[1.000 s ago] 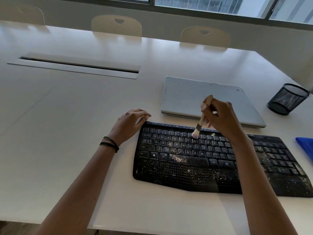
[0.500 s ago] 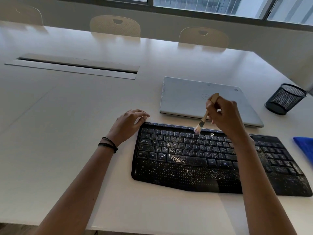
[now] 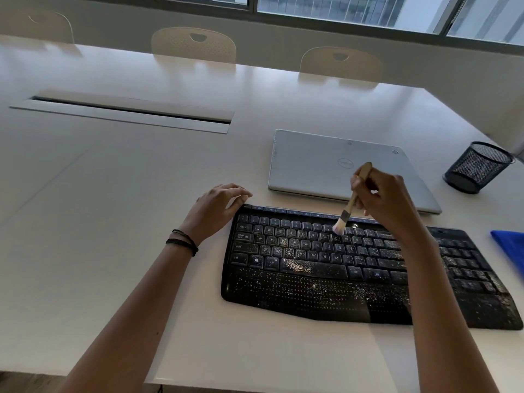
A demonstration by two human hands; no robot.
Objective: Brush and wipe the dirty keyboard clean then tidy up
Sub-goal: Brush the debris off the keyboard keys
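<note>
A person works at a long white counter (image 3: 113,222), seen from above through a camera worn on the head. At far left the counter is bare apart from a closed cable hatch (image 3: 124,112) set into its top. The left hand (image 3: 217,207) rests at the upper-left corner of the keyboard (image 3: 312,279), its fingers loosely curled and holding nothing, seemingly steadying the board; dark bands circle the wrist. The black keyboard lies near the front edge, white specks scattered over its keys, space bar and palm rest. Further right, the right hand (image 3: 382,199) has its fingers closed round the wooden handle of a small brush (image 3: 350,207), bristles down. Since half a second ago the bristles have dropped from just above the top of the board to touch the upper key rows near the middle. This suggests a fresh brushing stroke is starting; with so much debris left, the brushing looks barely under way and the wiping not yet begun. Behind the keyboard lies a closed silver laptop (image 3: 317,165). Right of it stands a black mesh pen cup (image 3: 476,168), and a blue cloth (image 3: 510,251) shows at the right edge. Across the counter stand pale chairs (image 3: 194,45) beneath a row of windows.
</note>
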